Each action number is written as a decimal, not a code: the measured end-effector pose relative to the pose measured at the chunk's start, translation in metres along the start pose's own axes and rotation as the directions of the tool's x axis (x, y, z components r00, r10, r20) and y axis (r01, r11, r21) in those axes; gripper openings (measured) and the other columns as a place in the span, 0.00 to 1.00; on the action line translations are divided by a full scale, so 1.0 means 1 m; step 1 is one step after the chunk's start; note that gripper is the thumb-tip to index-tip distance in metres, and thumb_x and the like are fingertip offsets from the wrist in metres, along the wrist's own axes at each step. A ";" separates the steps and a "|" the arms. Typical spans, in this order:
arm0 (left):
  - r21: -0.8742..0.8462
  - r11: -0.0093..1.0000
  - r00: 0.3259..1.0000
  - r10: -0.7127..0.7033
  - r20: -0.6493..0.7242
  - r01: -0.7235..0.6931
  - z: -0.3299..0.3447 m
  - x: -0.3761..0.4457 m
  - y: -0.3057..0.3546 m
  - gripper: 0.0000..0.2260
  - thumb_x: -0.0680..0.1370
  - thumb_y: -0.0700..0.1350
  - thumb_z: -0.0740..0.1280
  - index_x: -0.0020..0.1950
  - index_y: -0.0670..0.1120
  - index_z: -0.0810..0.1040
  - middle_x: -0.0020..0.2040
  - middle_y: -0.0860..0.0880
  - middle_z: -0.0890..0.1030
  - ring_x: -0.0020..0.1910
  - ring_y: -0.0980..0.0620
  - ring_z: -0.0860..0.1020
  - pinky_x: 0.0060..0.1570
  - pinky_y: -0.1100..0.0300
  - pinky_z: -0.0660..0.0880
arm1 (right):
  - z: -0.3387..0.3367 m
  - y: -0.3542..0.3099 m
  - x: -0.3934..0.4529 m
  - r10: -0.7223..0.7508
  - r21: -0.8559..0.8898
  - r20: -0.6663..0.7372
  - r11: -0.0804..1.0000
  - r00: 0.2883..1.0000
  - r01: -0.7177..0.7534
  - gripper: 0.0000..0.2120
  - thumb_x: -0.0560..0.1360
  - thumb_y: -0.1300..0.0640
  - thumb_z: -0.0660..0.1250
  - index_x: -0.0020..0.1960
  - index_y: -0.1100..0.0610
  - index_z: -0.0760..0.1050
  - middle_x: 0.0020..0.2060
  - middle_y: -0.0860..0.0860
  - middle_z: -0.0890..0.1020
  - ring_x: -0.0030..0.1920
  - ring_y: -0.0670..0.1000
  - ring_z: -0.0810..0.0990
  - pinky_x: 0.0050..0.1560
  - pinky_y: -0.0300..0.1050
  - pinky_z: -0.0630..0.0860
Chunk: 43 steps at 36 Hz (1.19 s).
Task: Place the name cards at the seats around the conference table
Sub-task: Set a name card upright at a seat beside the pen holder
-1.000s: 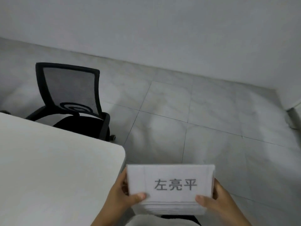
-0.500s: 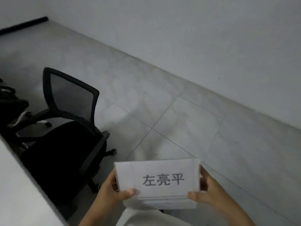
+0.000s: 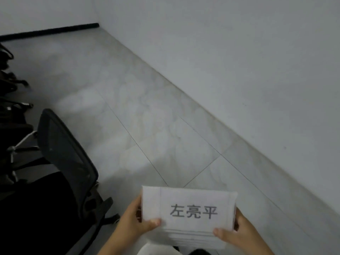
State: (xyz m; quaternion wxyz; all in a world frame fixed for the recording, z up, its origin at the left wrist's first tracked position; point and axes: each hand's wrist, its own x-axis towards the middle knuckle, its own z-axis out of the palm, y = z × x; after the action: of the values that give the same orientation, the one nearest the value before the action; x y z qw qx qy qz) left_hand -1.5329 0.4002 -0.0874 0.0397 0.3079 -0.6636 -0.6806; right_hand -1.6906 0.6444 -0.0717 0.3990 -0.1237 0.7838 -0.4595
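A stack of white name cards point(image 3: 187, 205) is held low in the middle of the view, the top card printed with three dark characters. My left hand point(image 3: 133, 222) grips the stack's left edge, thumb on the face. My right hand point(image 3: 237, 234) grips the right edge the same way. Several card edges show fanned along the bottom of the stack. The conference table is out of view.
A black mesh-backed office chair point(image 3: 62, 153) stands at the left, close to my left arm. More black chairs point(image 3: 11, 100) line the left edge. Grey tiled floor point(image 3: 147, 116) runs ahead along a white wall point(image 3: 239, 61) on the right.
The view has swung left and moved along: the white table has dropped out of sight and the mesh chair now sits close at the left. Both hands keep the same hold on the cards.
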 end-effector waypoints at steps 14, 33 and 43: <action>0.032 0.992 0.911 -0.099 -0.399 0.122 -0.045 0.206 0.064 0.45 0.42 0.70 0.72 0.55 0.57 0.68 0.53 0.53 0.72 0.54 0.57 0.72 0.50 0.63 0.69 | -0.028 -0.148 0.288 -0.086 0.011 0.335 0.996 0.938 0.087 0.50 0.46 0.45 0.80 0.65 0.51 0.65 0.51 0.43 0.81 0.49 0.37 0.79 0.45 0.32 0.76; -0.342 0.938 0.443 -0.331 -0.833 0.058 -0.221 0.343 0.099 0.35 0.51 0.53 0.75 0.57 0.58 0.71 0.55 0.43 0.78 0.52 0.49 0.78 0.51 0.58 0.75 | 0.170 -0.392 0.578 0.022 -0.252 0.778 0.926 0.628 0.280 0.50 0.47 0.57 0.79 0.67 0.56 0.64 0.35 0.37 0.84 0.38 0.38 0.82 0.34 0.30 0.75; -0.355 0.933 0.360 -0.311 -0.880 -0.063 -0.405 0.387 0.138 0.37 0.52 0.52 0.74 0.60 0.62 0.67 0.55 0.47 0.74 0.51 0.51 0.77 0.50 0.59 0.76 | 0.325 -0.531 0.652 -0.061 -0.222 0.815 0.885 0.576 0.408 0.35 0.50 0.62 0.77 0.54 0.49 0.70 0.38 0.39 0.83 0.38 0.34 0.80 0.32 0.27 0.74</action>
State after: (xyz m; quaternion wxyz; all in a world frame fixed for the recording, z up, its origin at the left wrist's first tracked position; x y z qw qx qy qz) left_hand -1.7036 -0.1507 -0.0731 0.4032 0.6744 -0.3767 -0.4907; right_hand -1.9665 -0.2137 -0.0554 0.6034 -0.4942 0.5769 -0.2428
